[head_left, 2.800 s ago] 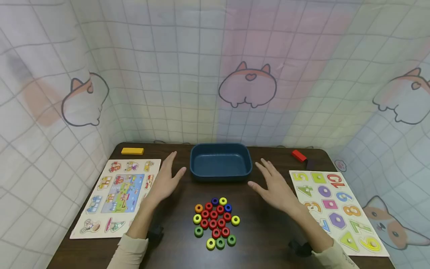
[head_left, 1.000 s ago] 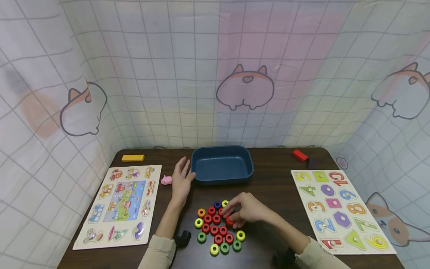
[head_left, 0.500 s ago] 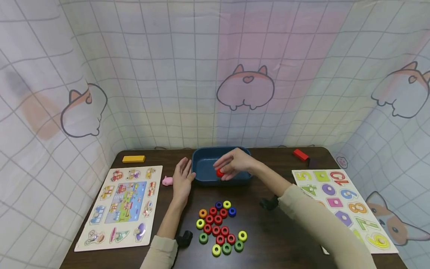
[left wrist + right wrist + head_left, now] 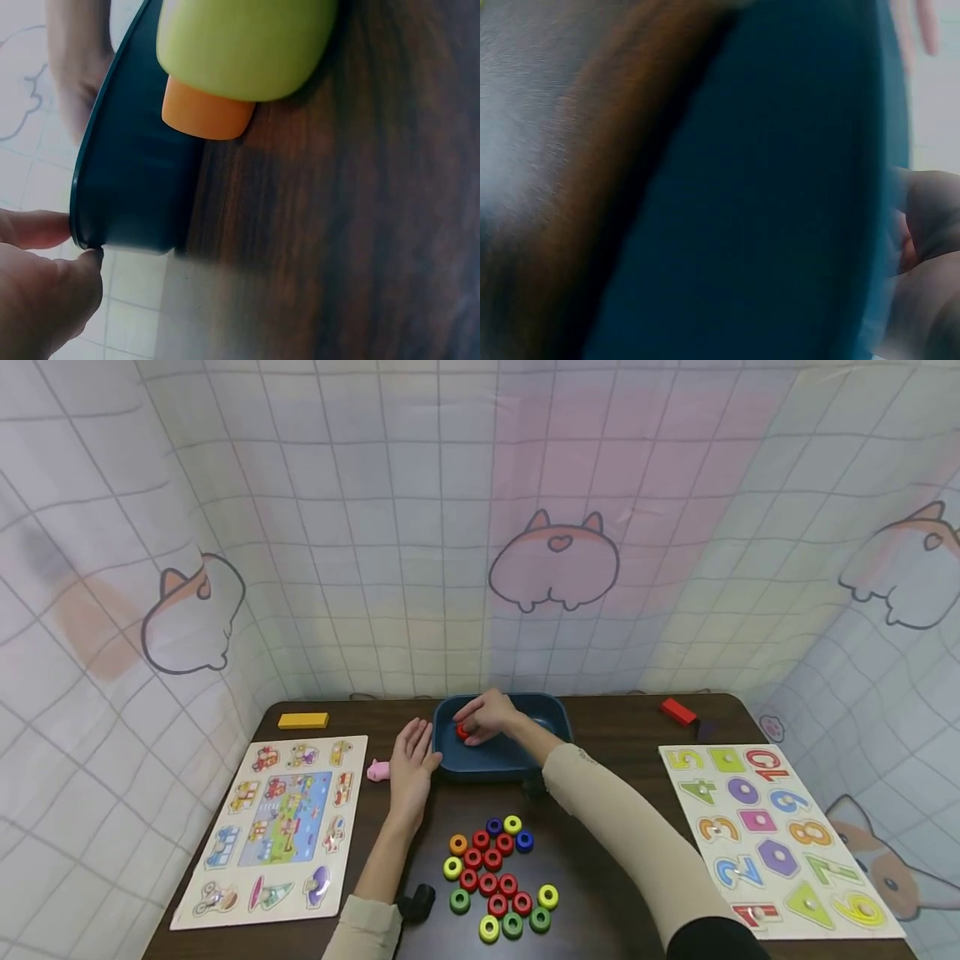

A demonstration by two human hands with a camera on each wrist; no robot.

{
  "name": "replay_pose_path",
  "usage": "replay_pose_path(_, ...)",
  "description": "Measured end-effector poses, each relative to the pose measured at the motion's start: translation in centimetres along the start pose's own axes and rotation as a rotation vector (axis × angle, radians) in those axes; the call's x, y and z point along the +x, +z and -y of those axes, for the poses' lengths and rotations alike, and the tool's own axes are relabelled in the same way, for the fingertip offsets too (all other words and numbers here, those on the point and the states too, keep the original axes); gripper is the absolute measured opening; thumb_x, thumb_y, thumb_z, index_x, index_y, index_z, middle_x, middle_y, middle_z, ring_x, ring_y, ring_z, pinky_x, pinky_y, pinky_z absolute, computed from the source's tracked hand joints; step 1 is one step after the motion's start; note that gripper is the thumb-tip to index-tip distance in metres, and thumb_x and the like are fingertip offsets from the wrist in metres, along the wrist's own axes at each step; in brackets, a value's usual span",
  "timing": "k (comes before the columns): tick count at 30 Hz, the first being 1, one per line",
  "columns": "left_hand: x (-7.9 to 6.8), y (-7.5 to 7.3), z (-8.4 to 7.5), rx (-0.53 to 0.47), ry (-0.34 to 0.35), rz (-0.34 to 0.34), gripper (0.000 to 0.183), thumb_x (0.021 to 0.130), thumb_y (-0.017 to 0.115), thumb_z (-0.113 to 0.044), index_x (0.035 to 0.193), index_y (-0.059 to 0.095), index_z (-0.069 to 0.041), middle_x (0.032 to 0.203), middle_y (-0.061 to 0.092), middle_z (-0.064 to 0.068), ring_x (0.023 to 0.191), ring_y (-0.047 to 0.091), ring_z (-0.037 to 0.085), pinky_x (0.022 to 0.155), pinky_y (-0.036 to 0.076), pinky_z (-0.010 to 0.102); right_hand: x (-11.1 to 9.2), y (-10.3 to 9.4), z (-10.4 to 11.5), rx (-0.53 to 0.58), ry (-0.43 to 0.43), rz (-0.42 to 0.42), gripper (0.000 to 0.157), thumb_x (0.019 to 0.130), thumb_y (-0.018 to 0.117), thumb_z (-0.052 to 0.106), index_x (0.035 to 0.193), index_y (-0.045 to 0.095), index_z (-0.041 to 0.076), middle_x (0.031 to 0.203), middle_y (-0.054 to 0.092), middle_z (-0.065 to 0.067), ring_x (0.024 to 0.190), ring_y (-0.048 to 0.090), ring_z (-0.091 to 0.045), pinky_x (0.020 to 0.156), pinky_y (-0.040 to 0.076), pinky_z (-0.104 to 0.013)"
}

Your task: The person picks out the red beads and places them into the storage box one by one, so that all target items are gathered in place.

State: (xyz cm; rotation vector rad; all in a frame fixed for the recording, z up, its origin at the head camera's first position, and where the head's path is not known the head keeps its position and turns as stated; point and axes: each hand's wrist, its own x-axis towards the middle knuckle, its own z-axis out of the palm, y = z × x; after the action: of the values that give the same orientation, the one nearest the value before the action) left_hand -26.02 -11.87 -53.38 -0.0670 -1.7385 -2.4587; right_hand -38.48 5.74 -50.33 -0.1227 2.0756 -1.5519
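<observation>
A dark blue tray point(image 4: 540, 772) stands at the back middle of the table. My right hand point(image 4: 486, 714) reaches down inside its left part and pinches a red ring point(image 4: 462, 731). Against the tray's left side rests my left hand point(image 4: 411, 768), fingers fairly straight, thumb point(image 4: 71, 292) touching near the rim's corner in the left wrist view. Several red rings point(image 4: 488, 884), with yellow, green, blue and orange ones around them, lie in front of the tray. In the right wrist view the tray wall point(image 4: 757, 195) hides the red ring.
A small pink pig figure point(image 4: 378, 770) lies just left of the left hand. A vehicle puzzle board point(image 4: 225, 810) lies on the left, a number puzzle board point(image 4: 780, 843) on the right. A yellow block point(image 4: 303, 721) and a red block point(image 4: 678, 711) lie at the back.
My right hand took a red ring from the group and carried it up and left into the tray. The left hand came to the tray's side earlier and stays there.
</observation>
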Motion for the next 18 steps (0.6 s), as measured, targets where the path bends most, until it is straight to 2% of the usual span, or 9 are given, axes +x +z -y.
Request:
replay_pose_path(4, -0.2, 0.2, -0.4, 0.023, 0.019, 0.003, 0.063, 0.092, 0.05, 0.016, 0.148, 0.033, -0.006, 0.154, 0.033, 0.014, 0.144, 0.029, 0.031, 0.113, 0.03, 0.048, -0.3, 0.9, -0.2, -0.067, -0.03, -0.054, 0.03, 0.086, 0.07, -0.002, 0.116, 0.07, -0.001, 0.097, 0.071, -0.023, 0.083, 0.072, -0.037, 0.074, 0.059, -0.045)
replay_pose_path(8, 0.0, 0.4, -0.3, 0.032, 0.027, -0.002, 0.063, 0.091, 0.05, 0.017, 0.147, 0.033, -0.005, 0.154, 0.032, 0.016, 0.144, 0.029, 0.032, 0.113, 0.031, 0.045, -2.4, 0.5, 1.4, -0.135, -0.12, -0.055, 0.027, 0.089, 0.07, 0.004, 0.115, 0.071, 0.001, 0.101, 0.072, -0.021, 0.084, 0.072, -0.037, 0.076, 0.059, -0.048)
replay_pose_path(14, -0.2, 0.3, -0.5, -0.001, 0.005, -0.005, 0.062, 0.091, 0.049, 0.017, 0.147, 0.033, -0.006, 0.153, 0.034, 0.013, 0.145, 0.03, 0.029, 0.114, 0.029, 0.048, -8.5, 0.1, 3.5, -0.223, -0.242, 0.069, 0.018, 0.091, 0.069, 0.011, 0.107, 0.074, 0.006, 0.099, 0.074, -0.011, 0.082, 0.072, -0.035, 0.075, 0.058, -0.05)
replay_pose_path(18, 0.0, -0.2, 0.6, 0.009, 0.023, 0.009, 0.067, 0.091, 0.05, 0.017, 0.149, 0.029, -0.011, 0.154, 0.034, 0.01, 0.144, 0.031, 0.024, 0.115, 0.029, 0.047, -13.1, 0.2, 2.9, -0.318, -0.261, 0.134, 0.013, 0.091, 0.07, 0.014, 0.102, 0.076, 0.01, 0.098, 0.075, -0.009, 0.077, 0.073, -0.032, 0.067, 0.06, -0.045)
